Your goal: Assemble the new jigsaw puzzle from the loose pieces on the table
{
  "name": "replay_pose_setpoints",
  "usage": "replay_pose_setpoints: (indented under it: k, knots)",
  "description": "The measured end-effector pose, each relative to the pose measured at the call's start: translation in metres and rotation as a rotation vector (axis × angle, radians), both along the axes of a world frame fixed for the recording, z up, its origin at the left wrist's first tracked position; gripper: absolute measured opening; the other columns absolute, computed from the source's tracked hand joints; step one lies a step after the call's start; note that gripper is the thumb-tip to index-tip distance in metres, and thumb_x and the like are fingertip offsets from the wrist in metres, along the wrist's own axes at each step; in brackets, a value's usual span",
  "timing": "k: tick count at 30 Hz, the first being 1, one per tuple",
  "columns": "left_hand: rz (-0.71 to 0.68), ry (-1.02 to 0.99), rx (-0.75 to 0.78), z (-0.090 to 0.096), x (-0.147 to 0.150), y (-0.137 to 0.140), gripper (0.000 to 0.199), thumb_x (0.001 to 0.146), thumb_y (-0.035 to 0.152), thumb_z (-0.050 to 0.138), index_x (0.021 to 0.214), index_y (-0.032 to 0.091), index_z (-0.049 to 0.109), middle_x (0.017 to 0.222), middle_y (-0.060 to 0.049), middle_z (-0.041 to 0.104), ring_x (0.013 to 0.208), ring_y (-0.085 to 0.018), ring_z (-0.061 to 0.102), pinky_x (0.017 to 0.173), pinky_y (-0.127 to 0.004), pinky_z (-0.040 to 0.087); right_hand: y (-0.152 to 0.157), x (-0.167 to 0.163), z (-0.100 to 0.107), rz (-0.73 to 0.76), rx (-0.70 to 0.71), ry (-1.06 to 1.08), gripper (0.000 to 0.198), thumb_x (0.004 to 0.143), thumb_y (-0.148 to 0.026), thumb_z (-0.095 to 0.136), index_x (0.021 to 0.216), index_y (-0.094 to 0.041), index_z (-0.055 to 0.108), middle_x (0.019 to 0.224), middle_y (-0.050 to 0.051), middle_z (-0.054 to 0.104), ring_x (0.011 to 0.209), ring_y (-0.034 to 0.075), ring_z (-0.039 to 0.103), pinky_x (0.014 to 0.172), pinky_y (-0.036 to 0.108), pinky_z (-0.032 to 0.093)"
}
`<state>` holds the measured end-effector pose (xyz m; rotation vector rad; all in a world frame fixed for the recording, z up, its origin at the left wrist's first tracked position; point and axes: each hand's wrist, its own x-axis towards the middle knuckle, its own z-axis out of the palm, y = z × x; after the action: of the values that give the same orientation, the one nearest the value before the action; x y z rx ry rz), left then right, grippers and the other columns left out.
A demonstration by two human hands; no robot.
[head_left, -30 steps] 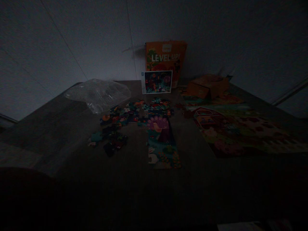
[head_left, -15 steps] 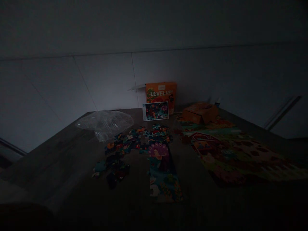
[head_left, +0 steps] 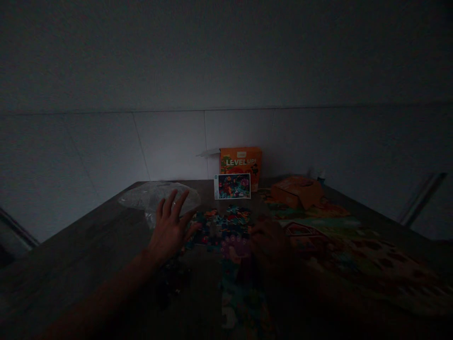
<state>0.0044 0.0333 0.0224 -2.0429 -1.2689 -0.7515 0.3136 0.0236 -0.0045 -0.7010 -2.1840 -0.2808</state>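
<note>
My left hand (head_left: 170,231) hovers over the loose jigsaw pieces (head_left: 203,222) with its fingers spread and nothing in them. In the dimness my right hand (head_left: 272,243) is over the right edge of a joined strip of puzzle (head_left: 244,293). Its fingers bend toward the pink peacock (head_left: 235,248) on that strip. They are too dark and smeared to show whether they grip anything. More dark loose pieces (head_left: 175,278) lie below my left forearm. Behind the pieces a picture card (head_left: 233,186) stands upright against an orange "LEVEL UP!" box (head_left: 242,158).
A clear plastic bag (head_left: 141,196) lies at the table's back left. To the right, a large assembled farm puzzle (head_left: 354,255) covers much of the table, with a low orange box (head_left: 297,191) on its far end. A pale wall (head_left: 170,141) rises behind the table.
Both my hands have come into view over the puzzle pieces; neither was clearly visible before. The view has tilted up, so the table and boxes appear lower.
</note>
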Motion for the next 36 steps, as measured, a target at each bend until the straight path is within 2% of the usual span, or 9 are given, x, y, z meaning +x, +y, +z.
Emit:
replay_pose_setpoints:
  k: [2, 4, 9, 15, 19, 22, 27, 33, 36]
  knots:
    - [0.144, 0.045, -0.199, -0.027, -0.01, 0.007, 0.046, 0.085, 0.053, 0.068, 0.118, 0.021, 0.07, 0.144, -0.018, 0.049, 0.136, -0.045, 0.036, 0.109, -0.067, 0.023, -0.003, -0.01, -0.012, 0.033, -0.106, -0.089, 0.019, 0.098, -0.023, 0.051, 0.086, -0.018, 0.065, 0.086, 0.005, 0.065, 0.087, 0.02, 0.058, 0.087, 0.041, 0.048]
    - [0.27, 0.041, -0.327, -0.037, -0.014, 0.009, 0.058, 0.085, 0.065, 0.06, 0.12, 0.019, 0.069, 0.136, -0.021, 0.054, 0.131, -0.045, 0.042, 0.106, -0.067, 0.026, -0.007, -0.016, -0.021, 0.058, -0.214, -0.155, 0.014, 0.097, -0.023, 0.053, 0.097, -0.018, 0.066, 0.096, 0.006, 0.066, 0.092, 0.021, 0.058, 0.089, 0.041, 0.047]
    - [0.378, 0.079, -0.569, -0.03, 0.002, 0.001, 0.081, 0.084, 0.079, 0.042, 0.119, 0.009, 0.065, 0.118, -0.023, 0.062, 0.11, -0.04, 0.059, 0.098, -0.056, 0.038, -0.011, -0.012, -0.018, 0.11, -0.322, -0.207, 0.014, 0.096, -0.026, 0.055, 0.103, -0.019, 0.065, 0.107, 0.006, 0.065, 0.099, 0.022, 0.057, 0.091, 0.042, 0.044]
    - [0.361, 0.027, -0.752, -0.032, 0.013, 0.006, 0.059, 0.092, 0.061, 0.048, 0.118, 0.009, 0.058, 0.119, -0.022, 0.064, 0.108, -0.034, 0.063, 0.09, -0.041, 0.046, -0.008, -0.007, -0.012, 0.102, -0.314, -0.254, 0.018, 0.098, -0.027, 0.051, 0.101, -0.019, 0.067, 0.102, 0.008, 0.066, 0.095, 0.022, 0.058, 0.086, 0.04, 0.045]
    - [0.191, -0.213, -0.769, -0.023, 0.021, 0.0, 0.03, 0.095, 0.042, 0.046, 0.103, 0.015, 0.057, 0.087, -0.01, 0.067, 0.081, -0.027, 0.065, 0.07, -0.033, 0.045, -0.008, -0.009, -0.016, 0.142, -0.255, -0.21, 0.018, 0.098, -0.027, 0.051, 0.106, -0.019, 0.066, 0.104, 0.008, 0.067, 0.096, 0.022, 0.059, 0.087, 0.039, 0.047]
    - [-0.098, -0.604, -0.785, -0.02, 0.039, -0.013, 0.029, 0.092, 0.045, 0.049, 0.081, 0.019, 0.051, 0.073, -0.002, 0.057, 0.069, -0.019, 0.056, 0.063, -0.028, 0.041, -0.01, -0.01, -0.018, 0.185, -0.18, -0.176, 0.027, 0.098, -0.029, 0.052, 0.12, -0.018, 0.061, 0.115, 0.01, 0.067, 0.105, 0.022, 0.059, 0.091, 0.04, 0.048]
    - [-0.506, -1.036, -0.976, -0.029, 0.066, -0.031, 0.043, 0.081, 0.057, 0.067, 0.075, 0.018, 0.05, 0.072, 0.001, 0.051, 0.067, -0.014, 0.049, 0.062, -0.023, 0.042, -0.016, -0.012, -0.017, 0.244, -0.021, -0.166, 0.033, 0.099, -0.027, 0.048, 0.129, -0.016, 0.057, 0.119, 0.011, 0.068, 0.113, 0.023, 0.059, 0.099, 0.042, 0.046]
    - [-0.752, -1.315, -1.319, -0.045, 0.065, -0.026, 0.042, 0.074, 0.045, 0.081, 0.093, 0.015, 0.06, 0.086, -0.004, 0.066, 0.075, -0.016, 0.063, 0.073, -0.029, 0.05, -0.017, -0.011, -0.006, 0.252, -0.003, -0.139, 0.029, 0.098, -0.023, 0.049, 0.124, -0.014, 0.06, 0.111, 0.011, 0.07, 0.104, 0.021, 0.063, 0.094, 0.04, 0.051]
    - [-0.787, -1.369, -1.442, -0.047, 0.062, -0.023, 0.043, 0.069, 0.039, 0.087, 0.093, 0.014, 0.062, 0.087, -0.005, 0.07, 0.076, -0.018, 0.066, 0.077, -0.032, 0.052, -0.016, -0.01, -0.006, 0.254, 0.005, -0.095, 0.028, 0.097, -0.021, 0.05, 0.122, -0.014, 0.061, 0.109, 0.011, 0.071, 0.102, 0.02, 0.063, 0.091, 0.039, 0.053]
